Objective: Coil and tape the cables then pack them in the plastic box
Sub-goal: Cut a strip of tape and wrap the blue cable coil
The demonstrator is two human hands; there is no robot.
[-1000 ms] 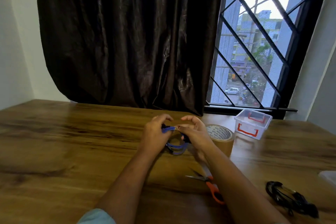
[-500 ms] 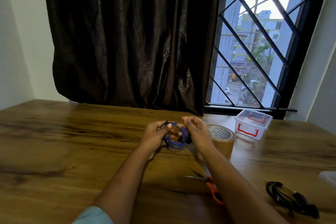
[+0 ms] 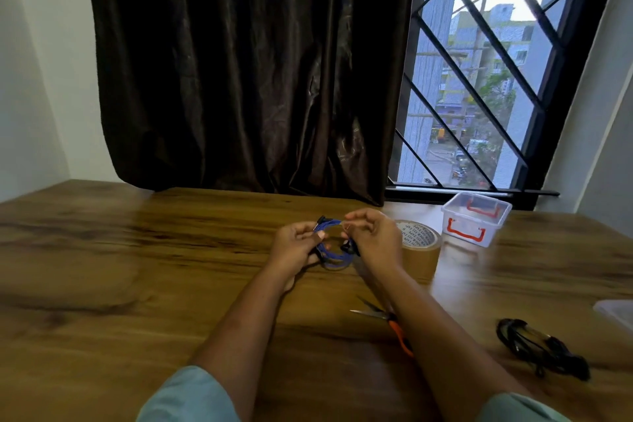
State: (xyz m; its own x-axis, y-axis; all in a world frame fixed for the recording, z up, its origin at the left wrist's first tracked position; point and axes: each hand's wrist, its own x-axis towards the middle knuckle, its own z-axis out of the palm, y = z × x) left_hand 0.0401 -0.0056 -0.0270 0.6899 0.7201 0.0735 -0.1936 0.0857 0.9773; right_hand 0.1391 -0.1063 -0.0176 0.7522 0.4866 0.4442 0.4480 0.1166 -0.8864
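Observation:
A blue cable (image 3: 334, 255) wound into a small coil with black plug ends is held just above the wooden table (image 3: 137, 267). My left hand (image 3: 296, 247) grips its left side, thumb on top. My right hand (image 3: 375, 238) pinches the coil's upper right part. A roll of brown tape (image 3: 419, 248) stands just right of my right hand. The clear plastic box (image 3: 476, 217) with red handles sits open at the back right, by the window. A coiled black cable (image 3: 541, 348) lies at the near right.
Orange-handled scissors (image 3: 387, 319) lie on the table under my right forearm. A clear lid (image 3: 616, 312) shows at the right edge. A dark curtain (image 3: 239, 62) and a barred window (image 3: 479, 79) stand behind the table.
My hands have drawn slightly apart and the blue coil has been turned so its loop faces me. My right fingers have shifted to the coil's top.

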